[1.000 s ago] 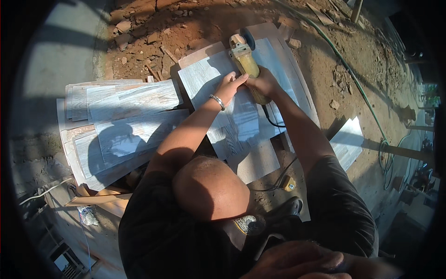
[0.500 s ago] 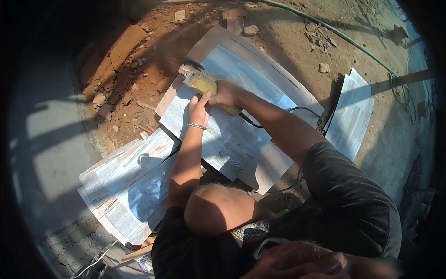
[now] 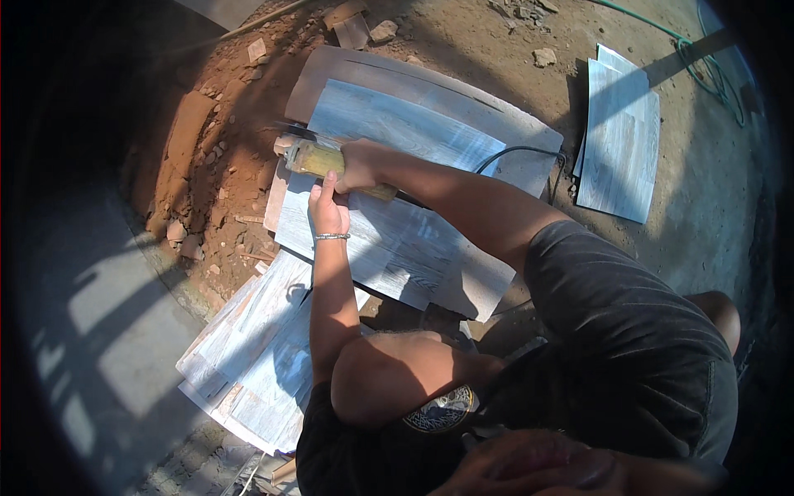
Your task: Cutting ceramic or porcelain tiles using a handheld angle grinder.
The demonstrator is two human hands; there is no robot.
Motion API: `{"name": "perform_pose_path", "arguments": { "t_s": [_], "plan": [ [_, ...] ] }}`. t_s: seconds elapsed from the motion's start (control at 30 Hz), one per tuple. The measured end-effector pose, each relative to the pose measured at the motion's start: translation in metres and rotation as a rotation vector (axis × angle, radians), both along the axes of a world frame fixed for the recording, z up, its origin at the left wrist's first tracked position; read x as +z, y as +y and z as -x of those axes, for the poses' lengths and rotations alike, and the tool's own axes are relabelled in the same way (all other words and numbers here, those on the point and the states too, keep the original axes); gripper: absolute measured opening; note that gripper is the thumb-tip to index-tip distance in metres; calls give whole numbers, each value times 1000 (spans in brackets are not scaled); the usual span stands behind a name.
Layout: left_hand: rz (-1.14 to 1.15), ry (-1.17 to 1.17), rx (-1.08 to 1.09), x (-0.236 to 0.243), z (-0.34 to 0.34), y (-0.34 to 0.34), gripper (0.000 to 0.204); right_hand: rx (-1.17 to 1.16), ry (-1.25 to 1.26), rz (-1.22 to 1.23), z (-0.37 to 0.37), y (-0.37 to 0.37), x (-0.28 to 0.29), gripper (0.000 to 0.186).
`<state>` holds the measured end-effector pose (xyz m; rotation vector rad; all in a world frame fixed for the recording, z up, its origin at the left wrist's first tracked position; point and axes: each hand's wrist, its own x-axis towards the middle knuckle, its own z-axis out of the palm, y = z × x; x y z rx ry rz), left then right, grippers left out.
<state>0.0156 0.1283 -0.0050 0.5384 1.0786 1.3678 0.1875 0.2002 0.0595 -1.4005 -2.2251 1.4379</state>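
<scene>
My right hand (image 3: 361, 165) is wrapped around the body of a yellow angle grinder (image 3: 314, 159). My left hand (image 3: 329, 215), with a bracelet at the wrist, grips the same tool from the near side, thumb up along its casing. The thin dark disc (image 3: 296, 130) at the grinder's head looks blurred and sits by the left edge of a grey wood-grain tile (image 3: 405, 121). Whether the disc touches the tile I cannot tell. Closer to me, under the hands, lies another wood-grain piece (image 3: 376, 240). Both rest on a larger brownish slab (image 3: 529, 136).
A black cord (image 3: 517, 149) loops over the slab's right side. More wood-grain tiles (image 3: 620, 140) lie at the right, and a stack of tiles (image 3: 248, 355) at the lower left. Reddish soil with rubble (image 3: 178, 165) borders the left; a green hose (image 3: 695, 62) runs at the far right.
The view has turned, so the slab and tool appear further left. Both hands keep hold of the grinder at the tile's left end, and its disc shows more plainly now.
</scene>
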Motion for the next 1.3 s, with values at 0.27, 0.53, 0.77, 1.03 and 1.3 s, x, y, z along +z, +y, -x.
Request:
{"name": "perform_pose_path", "arguments": {
  "t_s": [0.27, 0.53, 0.77, 1.03, 1.3],
  "plan": [
    [-2, 40, 15, 1, -4, 0, 39, -11, 12, -2, 4, 3, -1, 68],
    [57, -8, 19, -6, 3, 1, 44, -4, -34, 53, 5, 5, 4, 68],
    [61, 1266, -444, 51, -19, -80, 106, -17, -66, 34, 9, 7, 8, 65],
    [295, 1783, -868, 72, -50, -130, 146, -47, -73, 11, 8, -2, 5, 63],
    [259, 1812, -848, 60, -38, -129, 158, -71, -82, 29, -4, -14, 8, 62]
  ]
}}
